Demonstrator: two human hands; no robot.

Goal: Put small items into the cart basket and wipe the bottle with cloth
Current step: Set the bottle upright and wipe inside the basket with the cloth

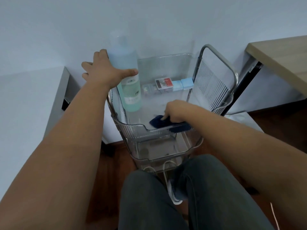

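Right hand [174,112] pinching cloth [159,122] in basket [132,128] | left hand [103,70] gripping bottle [127,77]

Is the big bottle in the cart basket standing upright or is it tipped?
Roughly upright: the bottle stands on its base in the basket, steadied by the left hand.

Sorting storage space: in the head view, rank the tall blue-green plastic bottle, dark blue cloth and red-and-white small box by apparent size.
1. Tall blue-green plastic bottle.
2. Dark blue cloth, partly hidden by the right hand.
3. Red-and-white small box, though farther away.
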